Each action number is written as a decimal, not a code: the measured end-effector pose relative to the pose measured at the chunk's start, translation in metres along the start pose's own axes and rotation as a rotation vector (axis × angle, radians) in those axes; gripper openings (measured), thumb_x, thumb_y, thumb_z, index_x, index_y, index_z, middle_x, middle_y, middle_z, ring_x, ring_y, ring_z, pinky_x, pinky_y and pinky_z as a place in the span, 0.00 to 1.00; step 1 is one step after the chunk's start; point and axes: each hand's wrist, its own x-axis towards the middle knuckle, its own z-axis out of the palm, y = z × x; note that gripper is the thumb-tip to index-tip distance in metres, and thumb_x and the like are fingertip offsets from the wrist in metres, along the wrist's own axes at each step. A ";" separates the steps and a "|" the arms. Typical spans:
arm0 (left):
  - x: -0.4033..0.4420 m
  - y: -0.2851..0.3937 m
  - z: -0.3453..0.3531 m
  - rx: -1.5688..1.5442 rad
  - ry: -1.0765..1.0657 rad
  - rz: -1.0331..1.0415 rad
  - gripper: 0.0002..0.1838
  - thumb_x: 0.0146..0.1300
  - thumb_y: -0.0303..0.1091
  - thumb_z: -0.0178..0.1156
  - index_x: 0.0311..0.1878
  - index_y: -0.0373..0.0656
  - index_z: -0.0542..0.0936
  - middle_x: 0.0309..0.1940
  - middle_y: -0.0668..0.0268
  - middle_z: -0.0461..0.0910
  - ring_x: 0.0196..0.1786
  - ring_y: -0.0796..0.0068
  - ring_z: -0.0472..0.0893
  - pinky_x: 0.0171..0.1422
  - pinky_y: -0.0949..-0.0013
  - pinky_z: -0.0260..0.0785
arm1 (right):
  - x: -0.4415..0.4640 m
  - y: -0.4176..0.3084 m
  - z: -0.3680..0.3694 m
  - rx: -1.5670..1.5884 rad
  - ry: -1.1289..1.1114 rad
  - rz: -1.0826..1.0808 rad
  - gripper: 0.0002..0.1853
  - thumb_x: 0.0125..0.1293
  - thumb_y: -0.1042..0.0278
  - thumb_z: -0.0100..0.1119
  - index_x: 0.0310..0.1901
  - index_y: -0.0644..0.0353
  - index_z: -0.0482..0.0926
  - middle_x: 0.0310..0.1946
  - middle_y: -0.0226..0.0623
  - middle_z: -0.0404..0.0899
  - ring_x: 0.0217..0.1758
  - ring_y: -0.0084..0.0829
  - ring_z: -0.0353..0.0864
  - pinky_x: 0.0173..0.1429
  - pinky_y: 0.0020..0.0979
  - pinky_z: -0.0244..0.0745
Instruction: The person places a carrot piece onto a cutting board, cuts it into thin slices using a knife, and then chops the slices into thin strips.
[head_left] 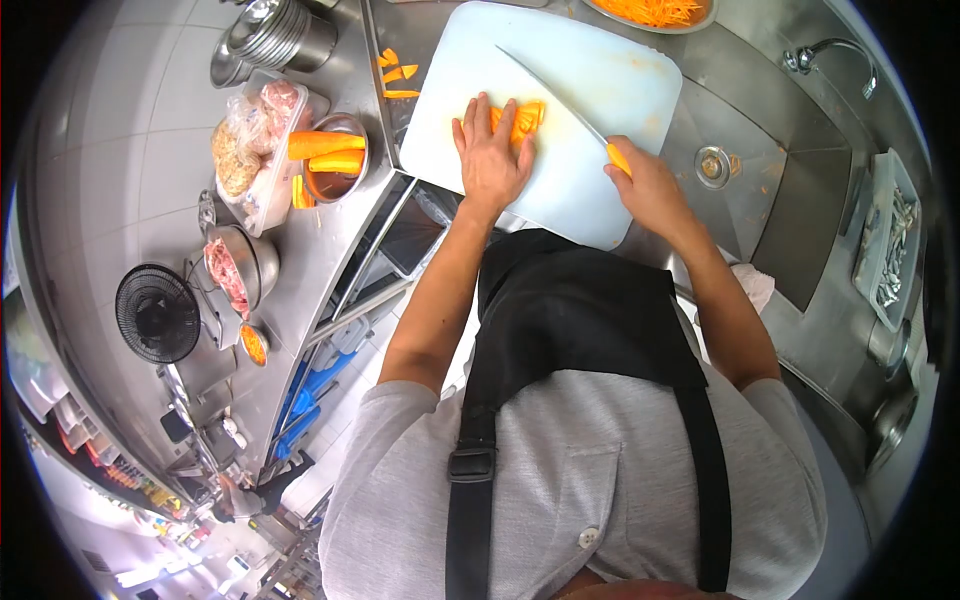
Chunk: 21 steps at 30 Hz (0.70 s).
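My left hand (490, 168) lies on the white cutting board (625, 85) with its fingers spread, beside and partly over a small bunch of orange carrot slices (530, 117). In my right hand (652, 192) is a kitchen knife (562, 107), its yellow handle inside the closed fingers. The long blade points away to the upper left, just to the right of the slices. Whether the edge touches the board I cannot tell. A few carrot pieces (402, 73) lie on the steel counter past the board's left edge.
Left of the board stands a steel bowl (350, 185) with large carrot pieces, beside a plastic tub (265, 205) of bagged food. A bowl of raw meat (262, 262) sits nearer. Shredded carrot fills a bowl (660, 12) at the top. On the right are a sink drain (713, 167) and faucet (835, 45).
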 end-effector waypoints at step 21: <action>0.017 -0.040 -0.059 -0.282 0.082 0.028 0.20 0.67 0.18 0.62 0.61 0.40 0.88 0.69 0.50 0.83 0.74 0.44 0.78 0.81 0.49 0.69 | 0.022 -0.020 -0.017 -0.143 -0.171 -0.053 0.19 0.79 0.63 0.63 0.66 0.58 0.79 0.53 0.55 0.88 0.59 0.60 0.86 0.61 0.56 0.79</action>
